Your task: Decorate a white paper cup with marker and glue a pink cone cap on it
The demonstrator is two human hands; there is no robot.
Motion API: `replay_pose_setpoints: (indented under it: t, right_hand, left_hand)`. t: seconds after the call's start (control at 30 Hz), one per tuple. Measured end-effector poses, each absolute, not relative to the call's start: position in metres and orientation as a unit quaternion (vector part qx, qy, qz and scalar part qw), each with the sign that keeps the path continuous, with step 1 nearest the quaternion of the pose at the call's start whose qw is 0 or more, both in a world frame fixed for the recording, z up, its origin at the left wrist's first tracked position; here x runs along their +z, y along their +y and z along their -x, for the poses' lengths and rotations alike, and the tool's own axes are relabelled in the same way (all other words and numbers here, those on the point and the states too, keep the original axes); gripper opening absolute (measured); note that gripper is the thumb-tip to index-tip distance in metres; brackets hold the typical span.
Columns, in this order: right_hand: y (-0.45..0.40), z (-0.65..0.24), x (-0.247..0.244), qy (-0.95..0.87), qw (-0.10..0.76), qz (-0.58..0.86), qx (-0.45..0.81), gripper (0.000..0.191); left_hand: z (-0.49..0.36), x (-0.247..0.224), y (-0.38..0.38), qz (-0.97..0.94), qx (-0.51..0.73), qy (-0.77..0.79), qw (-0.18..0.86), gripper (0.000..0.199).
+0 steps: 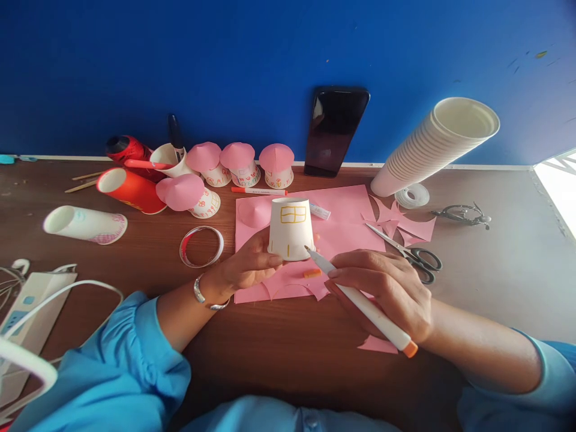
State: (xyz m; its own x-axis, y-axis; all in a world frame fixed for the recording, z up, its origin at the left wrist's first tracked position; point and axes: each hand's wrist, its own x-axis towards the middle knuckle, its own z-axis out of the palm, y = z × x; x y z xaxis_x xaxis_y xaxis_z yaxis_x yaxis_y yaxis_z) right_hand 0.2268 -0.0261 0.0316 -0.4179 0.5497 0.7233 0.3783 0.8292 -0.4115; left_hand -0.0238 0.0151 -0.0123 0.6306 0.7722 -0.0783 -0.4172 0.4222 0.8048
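My left hand (254, 261) grips an upside-down white paper cup (291, 235) near its rim, above pink paper. On the cup's side is a yellow-orange window drawing with short strokes below it. In my right hand (387, 285) is a white felt-tip marker (373, 312) with an orange end. Its tip meets or nearly meets the cup's lower right side. Under the hands lie pink paper sheets (342, 210), and a pink paper cone (255, 212) rests there beside the cup. An orange marker cap (312, 273) lies on the paper just below the cup.
Several decorated cups with pink cone roofs (276, 159) stand at the back left, near a red cup (128, 191). A tape roll (201, 246) lies left. Scissors (414, 255), paper scraps and a tall cup stack (432, 144) are right. A phone (336, 132) leans on the blue wall.
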Motion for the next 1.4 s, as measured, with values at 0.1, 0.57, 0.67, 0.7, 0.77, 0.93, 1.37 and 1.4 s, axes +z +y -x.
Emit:
replay_pose_setpoints:
  t: [0.1,0.57,0.67,0.7,0.77,0.93,1.37,1.4]
  right_hand:
    - [-0.026,-0.228,0.032,-0.84,0.459,0.275,0.091,0.023]
    - [-0.024,-0.228,0.035,-0.847,0.445,0.275,0.095,0.019]
    - [-0.024,-0.228,0.035,-0.849,0.443,0.272,0.098,0.02]
    - [-0.024,-0.228,0.035,-0.848,0.444,0.272,0.098,0.019]
    - [-0.025,-0.228,0.035,-0.847,0.446,0.275,0.097,0.019]
    - [-0.026,-0.228,0.036,-0.85,0.436,0.28,0.096,0.021]
    - [-0.026,-0.224,0.046,-0.849,0.435,0.265,0.139,0.02]
    - [-0.026,-0.223,0.047,-0.849,0.434,0.266,0.14,0.019]
  left_hand:
    - [0.024,-0.01,0.015,-0.4,0.364,0.229,0.809,0.041]
    - [0.023,0.003,0.013,-0.424,0.348,0.265,0.793,0.036]
    - [0.024,0.0,0.014,-0.427,0.349,0.261,0.792,0.04]
    - [0.024,-0.001,0.014,-0.429,0.349,0.255,0.793,0.04]
    - [0.025,-0.004,0.015,-0.436,0.348,0.245,0.793,0.042]
    - [0.023,-0.006,0.015,-0.444,0.349,0.233,0.792,0.047]
    - [0.022,-0.002,0.014,-0.438,0.351,0.234,0.794,0.041]
    - [0.022,-0.002,0.015,-0.439,0.348,0.23,0.795,0.042]
